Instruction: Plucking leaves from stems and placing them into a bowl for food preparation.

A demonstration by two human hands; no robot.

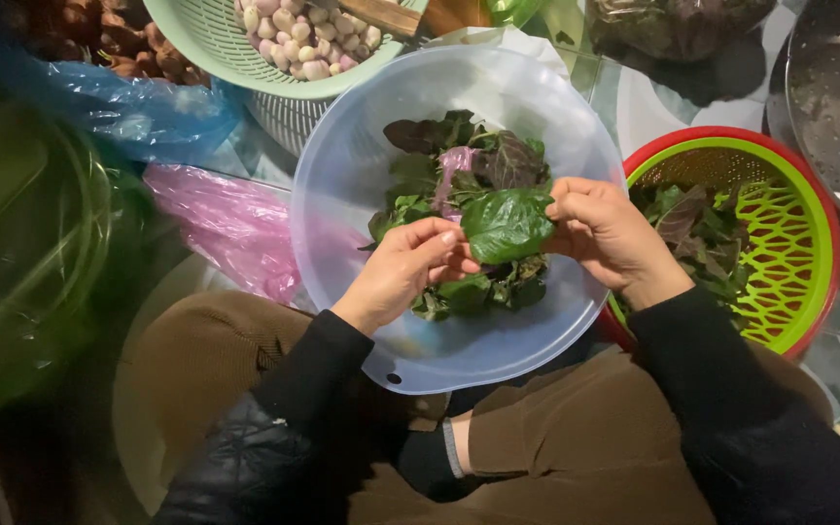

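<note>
Broad green leaf is stretched above the pale translucent plastic bowl of green-purple leaves, left hand and right hand pinching its opposite edges so scraps drop inside, a green-and-red slotted basket of leaves near the right wrist

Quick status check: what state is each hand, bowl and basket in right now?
Left hand: pinching the green leaf.
Right hand: pinching the same leaf.
Green leaf: held over the bowl.
Clear bowl: partly filled with leaves.
Green basket: some leaves inside.
Pale green basket: holds small pinkish bulbs.
</note>
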